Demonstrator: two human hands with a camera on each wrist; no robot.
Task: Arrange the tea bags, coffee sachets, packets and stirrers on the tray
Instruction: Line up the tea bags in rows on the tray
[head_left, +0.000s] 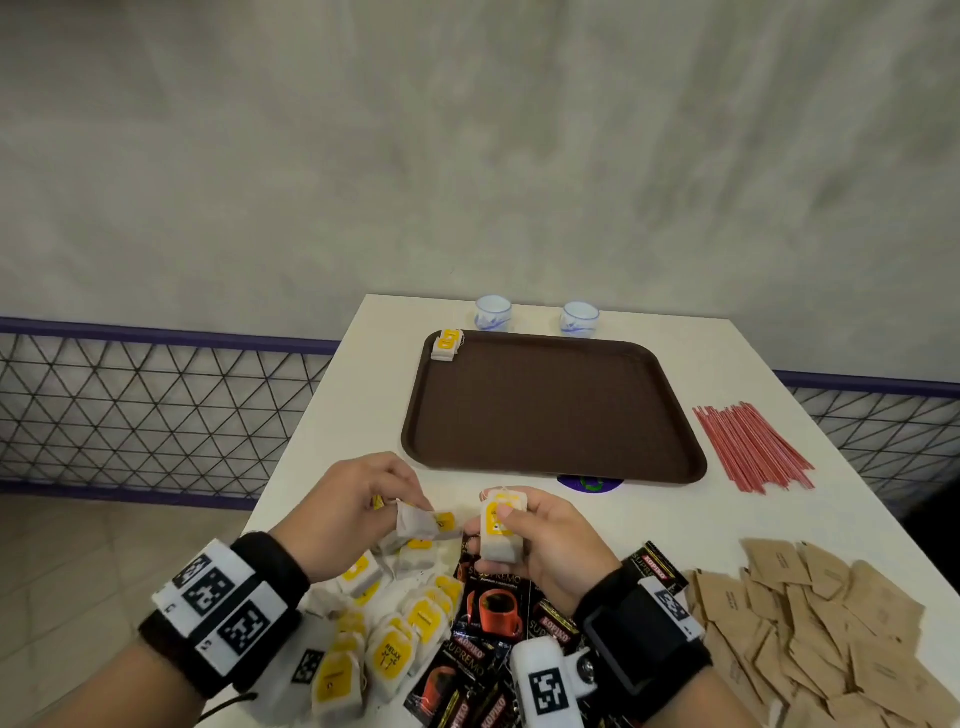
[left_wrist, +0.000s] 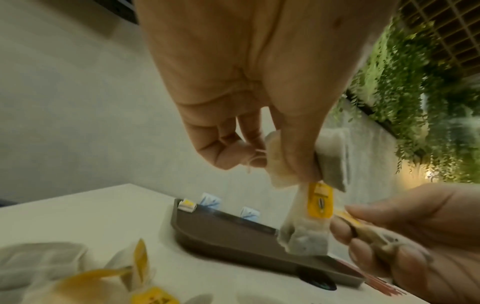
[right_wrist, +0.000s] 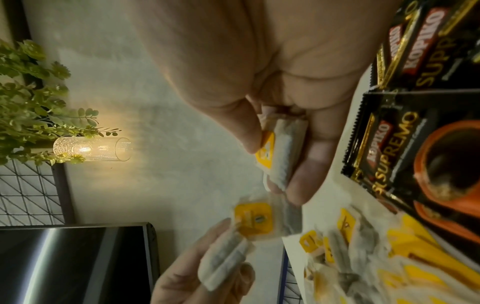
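Above the table's (head_left: 363, 364) near edge, the left hand (head_left: 353, 514) is pinching tea bags (head_left: 415, 522) while the right hand (head_left: 545, 540) is gripping a small stack of tea bags (head_left: 500, 530). More are lying piled below them, and one small stack (head_left: 445, 345) is sitting in the tray's (head_left: 550, 410) far-left corner.

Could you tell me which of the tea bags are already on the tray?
Only the small stack of tea bags in the tray's far left corner; the rest lie heaped on the table near the person or are held in the hands.
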